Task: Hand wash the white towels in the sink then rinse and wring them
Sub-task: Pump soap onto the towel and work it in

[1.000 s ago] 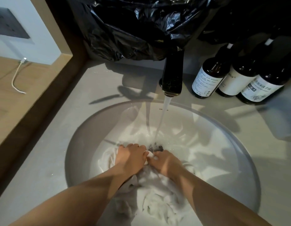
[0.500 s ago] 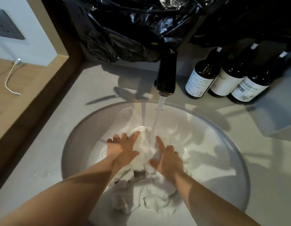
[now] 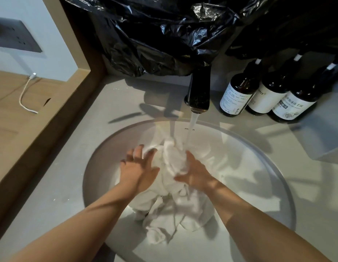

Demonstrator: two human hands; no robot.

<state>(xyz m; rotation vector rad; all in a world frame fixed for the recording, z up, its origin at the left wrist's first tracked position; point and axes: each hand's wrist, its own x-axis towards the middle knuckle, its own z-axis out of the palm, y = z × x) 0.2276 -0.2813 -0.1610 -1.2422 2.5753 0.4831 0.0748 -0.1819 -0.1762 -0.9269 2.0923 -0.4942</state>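
Observation:
Wet white towels (image 3: pixel 172 203) lie bunched in the round white sink (image 3: pixel 259 167). Water runs from the dark faucet (image 3: pixel 199 91) onto the top of the bundle. My left hand (image 3: pixel 138 167) presses on the left side of the towels with its fingers spread and straight. On the right side of the raised bunch lies my right hand (image 3: pixel 194 173), fingers fairly straight, thumb pointing left across the cloth. Both hands flank the bundle just below the stream.
Three dark bottles with white labels (image 3: pixel 238 95) stand at the back right of the grey counter (image 3: pixel 51 186). Black plastic bags (image 3: pixel 164 35) hang behind the faucet. A wooden ledge (image 3: pixel 18 114) with a white cable (image 3: pixel 25 97) runs along the left.
A second ago both hands gripped the towels low in the sink with curled fingers. They have since opened and pushed the bundle up toward the stream.

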